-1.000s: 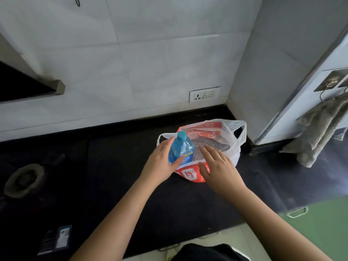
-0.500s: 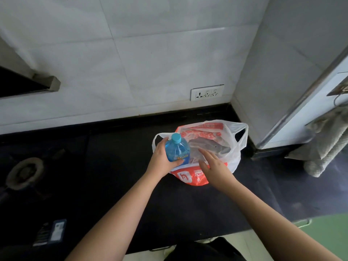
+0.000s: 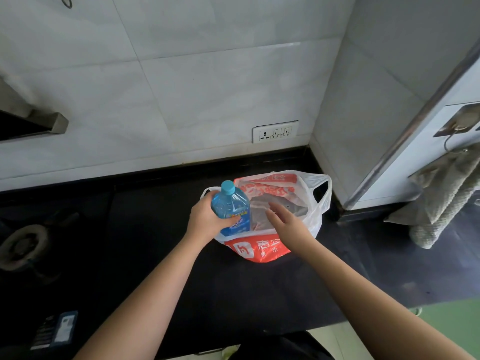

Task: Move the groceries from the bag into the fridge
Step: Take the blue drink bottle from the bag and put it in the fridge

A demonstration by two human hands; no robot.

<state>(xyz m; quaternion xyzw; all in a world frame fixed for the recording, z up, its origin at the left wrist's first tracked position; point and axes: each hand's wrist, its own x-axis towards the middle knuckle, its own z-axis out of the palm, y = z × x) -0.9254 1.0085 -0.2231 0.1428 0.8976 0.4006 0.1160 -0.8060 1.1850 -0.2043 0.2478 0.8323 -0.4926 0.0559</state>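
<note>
A white and red plastic bag (image 3: 262,249) stands open on the black counter (image 3: 145,242) near the corner. My left hand (image 3: 207,220) grips a blue water bottle (image 3: 231,206) with a light blue cap, upright at the bag's left edge, its lower part inside the bag. My right hand (image 3: 284,223) hovers over the bag's mouth with fingers straight and spread, holding nothing. Grey contents show inside the bag. The white fridge (image 3: 441,141) stands at the right, door shut.
A grey towel (image 3: 441,201) hangs from a hook on the fridge side. A wall socket (image 3: 275,131) sits above the counter. A gas burner (image 3: 22,246) lies at the left, and a dark packet (image 3: 55,331) rests near the counter's front edge.
My left hand has kept its hold on the bottle at the bag's left edge. My right hand has stayed open over the bag's mouth. The camera view has shifted slightly.
</note>
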